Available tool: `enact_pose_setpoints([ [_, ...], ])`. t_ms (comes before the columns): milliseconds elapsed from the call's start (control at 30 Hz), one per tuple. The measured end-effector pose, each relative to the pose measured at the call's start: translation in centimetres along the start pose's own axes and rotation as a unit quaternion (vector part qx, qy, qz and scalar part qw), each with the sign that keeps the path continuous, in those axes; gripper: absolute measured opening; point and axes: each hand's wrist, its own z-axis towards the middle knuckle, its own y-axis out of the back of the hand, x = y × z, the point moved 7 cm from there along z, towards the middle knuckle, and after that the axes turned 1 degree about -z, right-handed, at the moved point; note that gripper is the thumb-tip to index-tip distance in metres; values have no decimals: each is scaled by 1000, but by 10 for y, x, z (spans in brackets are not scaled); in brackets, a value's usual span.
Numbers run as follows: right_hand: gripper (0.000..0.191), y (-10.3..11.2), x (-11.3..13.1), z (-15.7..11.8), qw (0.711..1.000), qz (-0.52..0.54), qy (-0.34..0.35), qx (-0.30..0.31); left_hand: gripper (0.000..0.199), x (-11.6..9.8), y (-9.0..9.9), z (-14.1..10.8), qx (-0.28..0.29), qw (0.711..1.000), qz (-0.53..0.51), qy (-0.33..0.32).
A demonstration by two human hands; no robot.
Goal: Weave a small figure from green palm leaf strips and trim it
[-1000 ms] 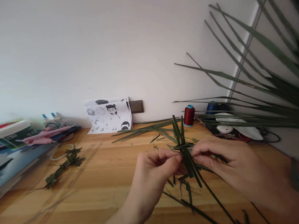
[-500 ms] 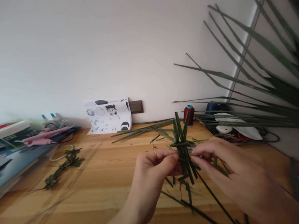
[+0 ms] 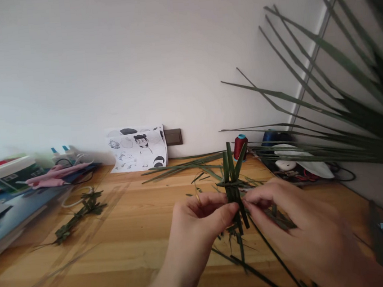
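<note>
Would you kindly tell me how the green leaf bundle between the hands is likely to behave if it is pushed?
The leaf bundle is probably light, as its strips look thin and flat. It seems fairly stiff yet springy, since its upper ends stand up unsupported. Pushed sideways, it might loosen, because those ends splay apart.

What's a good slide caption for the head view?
Left hand and right hand pinch a bundle of green leaf strips above a wooden table, a red spool behind.
</note>
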Motion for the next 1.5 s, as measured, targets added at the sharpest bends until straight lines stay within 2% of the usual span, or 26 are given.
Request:
enact_pose_setpoints([
  [100, 9, 0, 3, -1, 1000, 1, 4, 2, 10, 2, 1, 0, -12, 1000, 3, 3],
  [300, 10, 3, 7, 0, 1000, 11, 14, -3, 12, 7, 0, 3, 6, 1000, -11, 3],
  [400, 10, 15, 9, 3, 998, 5, 27, -55, 10, 8, 4, 6, -6, 999, -39, -1],
  [467, 4, 21, 3, 7, 997, 5, -2, -75, 9, 8, 7, 8, -16, 998, -55, -3],
  [500, 3, 20, -3, 9, 997, 19, -37, -59, 9, 8, 8, 9, -17, 998, -59, -4],
  [567, 10, 8, -18, 10, 988, 83, -125, 25, 9, 8, 8, 10, -17, 998, -57, -5],
  [633, 16, -8, -28, 8, 956, 176, -204, 114, 9, 9, 8, 10, -15, 998, -55, -4],
  [733, 18, -24, -36, 3, 897, 292, -281, 175, 9, 11, 7, 9, -9, 999, -50, 4],
  [833, 16, -32, -40, 0, 861, 348, -315, 196, 12, 14, 5, 10, 2, 999, -49, 16],
  [1067, 18, -47, -38, -1, 840, 372, -311, 244, 14, 19, 5, 15, -2, 998, -64, 17],
  [1233, 18, -51, -38, -6, 837, 388, -334, 194, 14, 20, 3, 15, -3, 998, -55, 19],
  [1500, 21, -47, -32, -10, 833, 409, -352, 126, 16, 18, -2, 12, 3, 999, -22, 27],
])
